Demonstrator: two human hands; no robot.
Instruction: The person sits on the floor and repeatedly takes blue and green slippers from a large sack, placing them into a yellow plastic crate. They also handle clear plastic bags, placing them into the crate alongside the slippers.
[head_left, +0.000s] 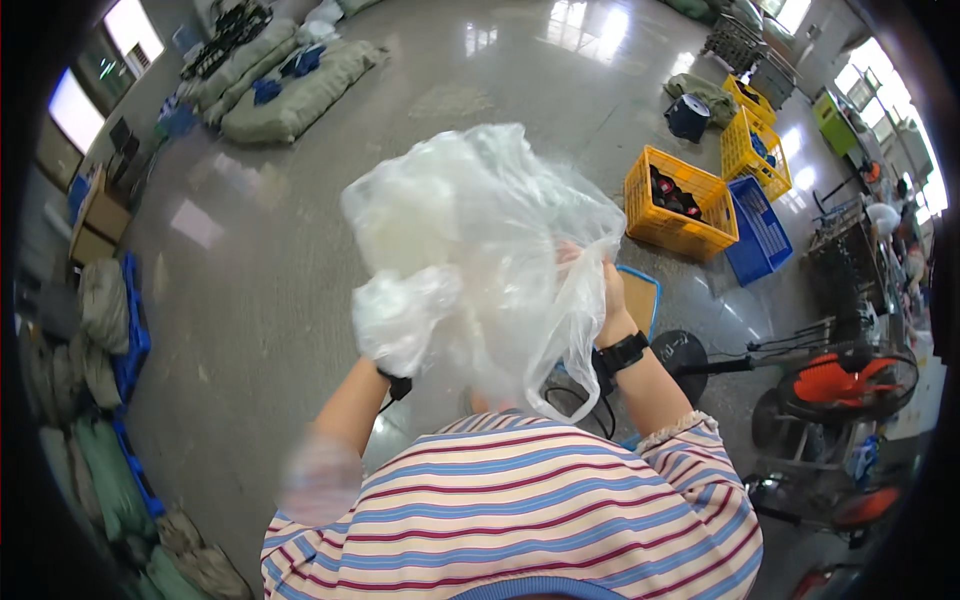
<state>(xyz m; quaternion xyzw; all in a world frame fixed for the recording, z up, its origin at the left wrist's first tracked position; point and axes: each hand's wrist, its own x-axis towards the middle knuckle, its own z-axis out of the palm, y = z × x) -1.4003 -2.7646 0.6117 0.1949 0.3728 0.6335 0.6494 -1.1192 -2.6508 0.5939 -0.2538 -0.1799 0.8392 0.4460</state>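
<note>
A large, crumpled, see-through white plastic bag (490,220) is held up in front of me above the floor. My right hand (612,295) grips its right side, where the plastic bunches up and a handle loop hangs down. My left forearm (355,405) reaches up to the bag's lower left. A wad of the plastic covers my left hand there, so its fingers are hidden. Each wrist wears a black band, the right one with a dark boxy piece (622,353) on it. Whether anything lies inside the bag cannot be made out.
On the right stand a yellow crate (680,205) of dark items, a blue crate (757,230) and another yellow crate (750,150). A fan with orange blades (850,380) is nearer me. Stuffed sacks (300,95) lie far left; blue pallets (135,330) with sacks line the left.
</note>
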